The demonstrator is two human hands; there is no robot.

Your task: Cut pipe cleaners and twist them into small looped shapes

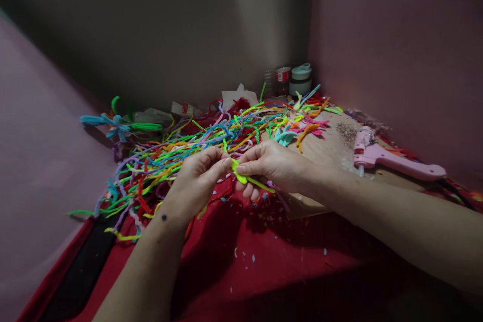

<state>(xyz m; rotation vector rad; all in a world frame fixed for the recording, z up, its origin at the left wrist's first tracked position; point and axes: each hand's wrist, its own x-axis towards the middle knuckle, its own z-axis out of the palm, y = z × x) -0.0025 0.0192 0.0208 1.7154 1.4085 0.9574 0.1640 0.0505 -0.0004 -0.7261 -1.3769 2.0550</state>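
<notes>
Between my two hands is a bent yellow-green pipe cleaner, folded thick at one end with a straight tail pointing right. My left hand pinches its upper left part between thumb and forefinger. From the other side, the thumb and forefinger of my right hand close on the folded part, with the other fingers curled beneath. Just behind my hands spreads a heap of pipe cleaners in many colours. The fingertips partly cover the folded piece, so its exact shape is hidden.
A pink glue gun lies at the right on a brown board. A blue pipe-cleaner flower stands at the left. By the back wall are a lidded cup and a red-labelled jar. Scraps dot the red cloth.
</notes>
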